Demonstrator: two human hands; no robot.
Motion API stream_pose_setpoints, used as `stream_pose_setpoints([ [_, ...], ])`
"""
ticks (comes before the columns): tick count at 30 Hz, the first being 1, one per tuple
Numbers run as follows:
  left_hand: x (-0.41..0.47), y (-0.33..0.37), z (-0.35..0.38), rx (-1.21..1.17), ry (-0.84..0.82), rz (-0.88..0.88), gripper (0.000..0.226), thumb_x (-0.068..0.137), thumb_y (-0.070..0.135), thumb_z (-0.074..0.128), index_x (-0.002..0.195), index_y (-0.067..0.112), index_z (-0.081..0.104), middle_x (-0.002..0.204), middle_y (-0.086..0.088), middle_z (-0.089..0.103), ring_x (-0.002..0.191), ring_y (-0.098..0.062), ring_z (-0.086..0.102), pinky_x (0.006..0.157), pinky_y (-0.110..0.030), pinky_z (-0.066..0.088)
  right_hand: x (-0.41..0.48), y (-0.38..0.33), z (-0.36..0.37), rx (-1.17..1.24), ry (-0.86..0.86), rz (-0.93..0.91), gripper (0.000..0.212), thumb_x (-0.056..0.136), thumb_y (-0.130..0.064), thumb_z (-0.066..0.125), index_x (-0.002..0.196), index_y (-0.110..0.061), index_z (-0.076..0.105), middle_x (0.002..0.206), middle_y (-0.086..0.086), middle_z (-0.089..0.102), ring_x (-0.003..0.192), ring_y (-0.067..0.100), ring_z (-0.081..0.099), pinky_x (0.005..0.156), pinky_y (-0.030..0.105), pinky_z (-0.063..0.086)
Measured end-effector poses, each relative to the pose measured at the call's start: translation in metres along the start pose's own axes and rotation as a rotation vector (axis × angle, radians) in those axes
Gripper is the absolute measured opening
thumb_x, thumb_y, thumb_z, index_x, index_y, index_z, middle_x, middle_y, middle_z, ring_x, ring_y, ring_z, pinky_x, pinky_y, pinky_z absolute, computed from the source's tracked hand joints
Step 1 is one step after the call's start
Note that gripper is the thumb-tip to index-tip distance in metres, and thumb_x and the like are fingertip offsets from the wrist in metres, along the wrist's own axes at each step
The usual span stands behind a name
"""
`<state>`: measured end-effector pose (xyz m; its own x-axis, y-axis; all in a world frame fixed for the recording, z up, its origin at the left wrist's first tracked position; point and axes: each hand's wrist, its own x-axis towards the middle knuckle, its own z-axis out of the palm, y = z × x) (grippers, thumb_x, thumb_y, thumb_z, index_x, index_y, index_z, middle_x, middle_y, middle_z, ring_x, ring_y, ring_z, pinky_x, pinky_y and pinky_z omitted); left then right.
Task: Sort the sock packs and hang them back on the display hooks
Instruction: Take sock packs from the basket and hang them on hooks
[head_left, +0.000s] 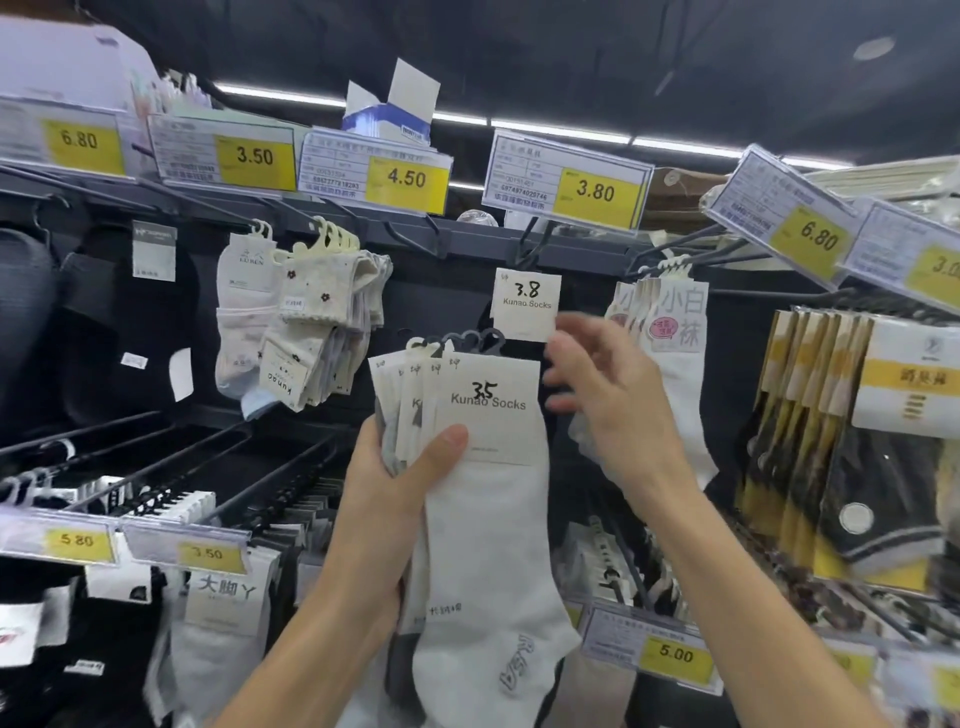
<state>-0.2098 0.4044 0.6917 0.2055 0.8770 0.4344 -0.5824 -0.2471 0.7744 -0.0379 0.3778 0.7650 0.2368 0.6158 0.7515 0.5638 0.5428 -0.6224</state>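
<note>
My left hand (400, 467) grips a fanned bundle of several Kunao sock packs (483, 467); the front one is a white sock whose card reads 3.5. Their grey hanger hooks (470, 340) stick up above the cards. One Kunao pack (525, 304), its card marked 3.8, hangs on the display hook (530, 244) under the 3.80 price tag. My right hand (602, 384) hovers just to the right of that hanging card, fingers spread and relaxed, holding nothing.
Cream flowered sock packs (306, 322) hang to the left, white packs (670, 332) and yellow-carded black packs (841, 415) to the right. Black socks (130, 322) fill the far left. Bare hooks (171, 457) jut out at lower left above the 5.80 and 3.50 tags.
</note>
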Motion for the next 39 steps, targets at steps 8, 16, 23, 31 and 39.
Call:
stream_pose_setpoints([
  [8,0.001,-0.005,0.012,-0.117,-0.037,0.033,0.040,0.086,0.032,0.068,0.123,0.020,0.060,0.112,-0.008,0.075,0.100,-0.025,0.074,0.072,-0.029,0.060,-0.039,-0.006,-0.005,0.197,-0.226,0.066,0.030,0.084,-0.011,0.077,0.110,-0.023,0.068,0.101,-0.012,0.076,0.090,0.006,0.073,0.070,0.019,0.057],
  [16,0.003,-0.004,0.013,-0.138,-0.034,0.049,0.041,0.084,0.030,0.067,0.122,0.018,0.060,0.111,-0.007,0.075,0.098,-0.024,0.074,0.069,-0.026,0.059,-0.037,0.002,-0.010,0.236,-0.263,0.084,0.020,0.094,-0.019,0.064,0.112,-0.022,0.071,0.108,-0.008,0.076,0.101,0.011,0.072,0.084,0.024,0.058],
  [23,0.008,-0.003,0.006,-0.094,0.030,0.130,0.049,0.074,0.029,0.075,0.120,0.019,0.061,0.109,-0.001,0.077,0.097,-0.018,0.074,0.069,-0.021,0.059,-0.028,0.011,-0.008,0.421,-0.238,0.146,0.022,0.092,-0.020,0.065,0.113,-0.018,0.068,0.114,0.002,0.075,0.107,0.021,0.071,0.089,0.032,0.058],
  [31,0.007,-0.001,-0.003,-0.077,0.018,0.086,0.048,0.075,0.034,0.073,0.120,0.020,0.064,0.107,-0.001,0.077,0.094,-0.017,0.075,0.065,-0.020,0.058,0.036,0.014,-0.004,0.191,0.126,0.100,0.016,0.100,-0.017,0.053,0.102,-0.023,0.067,0.098,-0.011,0.075,0.091,0.006,0.070,0.079,0.024,0.054],
  [39,0.007,-0.002,-0.005,-0.054,-0.048,0.023,0.045,0.075,0.034,0.073,0.118,0.024,0.066,0.110,-0.003,0.076,0.097,-0.022,0.074,0.068,-0.023,0.058,0.071,0.025,0.021,0.043,0.163,0.012,0.022,0.097,-0.016,0.051,0.113,-0.023,0.064,0.101,-0.012,0.072,0.091,0.004,0.068,0.089,0.035,0.056],
])
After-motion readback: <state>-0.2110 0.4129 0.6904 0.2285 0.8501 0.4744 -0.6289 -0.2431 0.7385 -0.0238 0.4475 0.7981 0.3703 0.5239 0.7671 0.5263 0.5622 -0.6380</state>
